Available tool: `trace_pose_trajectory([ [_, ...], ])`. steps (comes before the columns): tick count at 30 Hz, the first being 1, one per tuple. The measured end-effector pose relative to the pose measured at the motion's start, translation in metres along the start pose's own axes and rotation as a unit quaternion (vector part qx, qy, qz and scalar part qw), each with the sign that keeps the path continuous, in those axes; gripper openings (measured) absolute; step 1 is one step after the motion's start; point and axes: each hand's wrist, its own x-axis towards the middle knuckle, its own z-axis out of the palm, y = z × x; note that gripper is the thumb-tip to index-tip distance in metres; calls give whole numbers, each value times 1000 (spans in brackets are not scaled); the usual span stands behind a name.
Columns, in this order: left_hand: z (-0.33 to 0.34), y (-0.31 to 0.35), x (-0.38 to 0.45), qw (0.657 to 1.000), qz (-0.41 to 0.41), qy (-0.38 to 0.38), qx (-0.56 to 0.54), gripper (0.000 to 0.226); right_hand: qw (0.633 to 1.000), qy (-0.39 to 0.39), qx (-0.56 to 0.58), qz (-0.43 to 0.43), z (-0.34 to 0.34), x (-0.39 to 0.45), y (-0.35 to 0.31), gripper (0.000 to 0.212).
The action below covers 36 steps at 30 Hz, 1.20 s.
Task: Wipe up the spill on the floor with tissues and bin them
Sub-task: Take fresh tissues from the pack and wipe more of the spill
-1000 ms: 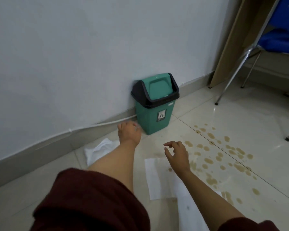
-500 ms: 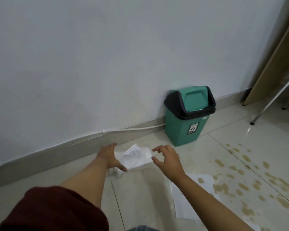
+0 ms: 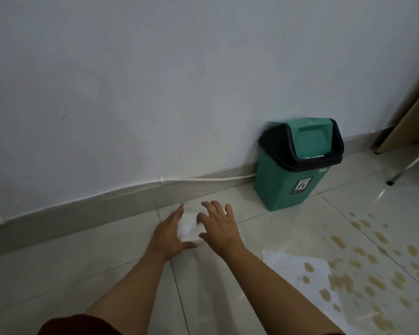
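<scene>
While brown spill (image 3: pixel 373 269) right of bin (image 3: pixel 293 165) stays mostly unwiped, I judge task early. Left hand (image 3: pixel 169 234) and right hand (image 3: pixel 219 226), fingers spread, press crumpled tissue (image 3: pixel 188 229) on floor left of bin. Stained flat tissue (image 3: pixel 300 269) lies below bin. Nothing binned yet.

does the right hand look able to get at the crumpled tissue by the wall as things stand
Probably yes: the right hand is already at the crumpled tissue, with the left hand on its other side and nothing between them.
</scene>
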Motion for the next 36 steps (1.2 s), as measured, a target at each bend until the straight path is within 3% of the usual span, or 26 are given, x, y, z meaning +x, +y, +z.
trace_pose_trajectory([
  [4,3,-3,2,999,3,-26,41,128,986,63,139,64,3,-7,9,20],
  [7,5,-4,1,998,-19,-47,44,137,918,110,337,177,-8,-7,15,11],
  [11,6,-3,3,999,-42,-10,2,117,836,132,464,260,-23,-2,28,13],
  [23,7,13,17,994,-67,-14,86,121,746,126,606,245,-56,1,48,15],
  [30,10,11,17,993,-80,-18,80,124,690,201,664,206,-79,16,48,6],
  [36,10,10,17,994,-90,-9,66,120,694,237,655,182,-95,14,59,7],
])
